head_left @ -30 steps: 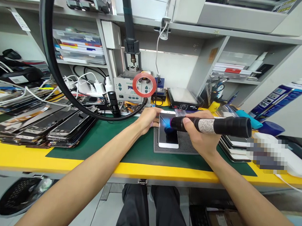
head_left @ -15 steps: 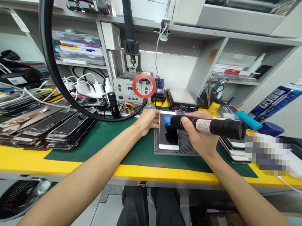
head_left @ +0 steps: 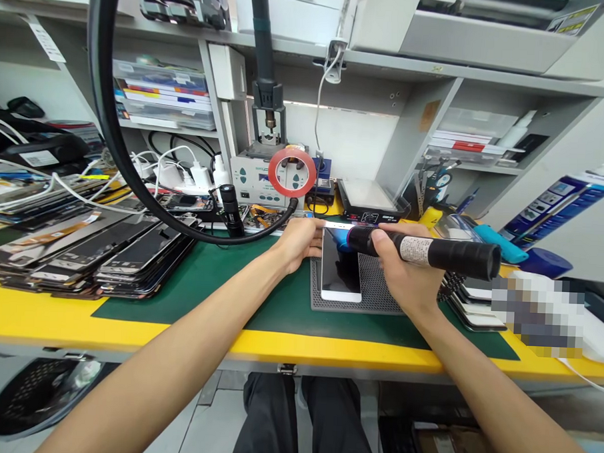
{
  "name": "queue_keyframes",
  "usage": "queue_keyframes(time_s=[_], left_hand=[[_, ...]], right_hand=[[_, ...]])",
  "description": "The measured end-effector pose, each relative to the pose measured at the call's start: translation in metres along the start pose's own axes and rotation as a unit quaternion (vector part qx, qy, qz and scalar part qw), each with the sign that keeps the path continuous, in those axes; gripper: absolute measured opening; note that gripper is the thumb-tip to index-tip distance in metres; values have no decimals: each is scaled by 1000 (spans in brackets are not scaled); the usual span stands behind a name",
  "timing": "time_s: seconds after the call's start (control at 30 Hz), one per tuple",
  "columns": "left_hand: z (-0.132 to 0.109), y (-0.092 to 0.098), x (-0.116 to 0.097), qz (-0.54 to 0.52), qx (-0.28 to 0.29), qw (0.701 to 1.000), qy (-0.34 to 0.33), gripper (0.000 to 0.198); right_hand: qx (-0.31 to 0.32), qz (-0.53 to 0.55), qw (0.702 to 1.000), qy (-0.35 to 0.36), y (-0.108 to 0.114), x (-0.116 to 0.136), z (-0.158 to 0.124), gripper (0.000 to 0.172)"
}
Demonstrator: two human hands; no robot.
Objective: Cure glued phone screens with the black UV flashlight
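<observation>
A white-framed smartphone point(head_left: 340, 275) with a dark glass front lies on a grey perforated mat point(head_left: 382, 293). My left hand point(head_left: 300, 245) grips its upper left edge, the fingers bent against the side and partly hidden. In my right hand point(head_left: 404, 274) is a black flashlight point(head_left: 445, 255) with a white label, held level over the phone's upper right part. Its head points left, and a blue-violet glow shows on the glass beside it. The fingers of my right hand wrap round the barrel, with the thumb on top.
Piled phone screens point(head_left: 140, 259) cover the left side of the bench. A black hose point(head_left: 104, 111) loops down in front, near a red tape roll point(head_left: 292, 172) and a second flashlight point(head_left: 231, 210). Behind stands a flat heating plate point(head_left: 370, 197); more phones point(head_left: 473, 307) lie at right.
The whole view has shifted slightly to the right. Against the phone, the flashlight has moved a touch right. Both hands keep their hold.
</observation>
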State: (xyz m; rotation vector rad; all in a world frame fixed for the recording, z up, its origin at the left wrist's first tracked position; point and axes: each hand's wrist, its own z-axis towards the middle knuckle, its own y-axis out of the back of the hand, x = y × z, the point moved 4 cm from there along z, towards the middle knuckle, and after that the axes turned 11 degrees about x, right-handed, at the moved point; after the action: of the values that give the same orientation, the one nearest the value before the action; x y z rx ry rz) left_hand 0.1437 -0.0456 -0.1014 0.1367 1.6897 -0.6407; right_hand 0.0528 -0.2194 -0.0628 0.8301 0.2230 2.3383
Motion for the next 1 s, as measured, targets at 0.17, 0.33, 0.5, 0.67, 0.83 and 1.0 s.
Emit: queue_keyframes(time_s=[0.17,0.33,0.5,0.67,0.83,1.0], left_hand=[[0,0,0,-1,-11,1000,-8,7],[-1,0,0,6,-19,1000,-8,9],[-2,-1,-1,7,-12,1000,-14,11],[-3,-3,-2,3,-7,1000,-16,11],[-2,-2,-2,-4,-6,1000,-15,11],[-1,-1,-1,-9,-5,1000,-13,11]], right_hand=[[6,76,996,-49,-1,-5,1,18],[4,132,990,-58,-1,-4,0,15],[17,119,992,-32,0,2,-2,10],[15,95,995,-23,1,2,-3,8],[15,52,998,-29,0,0,-2,15],[11,43,999,-29,-1,-2,-1,19]])
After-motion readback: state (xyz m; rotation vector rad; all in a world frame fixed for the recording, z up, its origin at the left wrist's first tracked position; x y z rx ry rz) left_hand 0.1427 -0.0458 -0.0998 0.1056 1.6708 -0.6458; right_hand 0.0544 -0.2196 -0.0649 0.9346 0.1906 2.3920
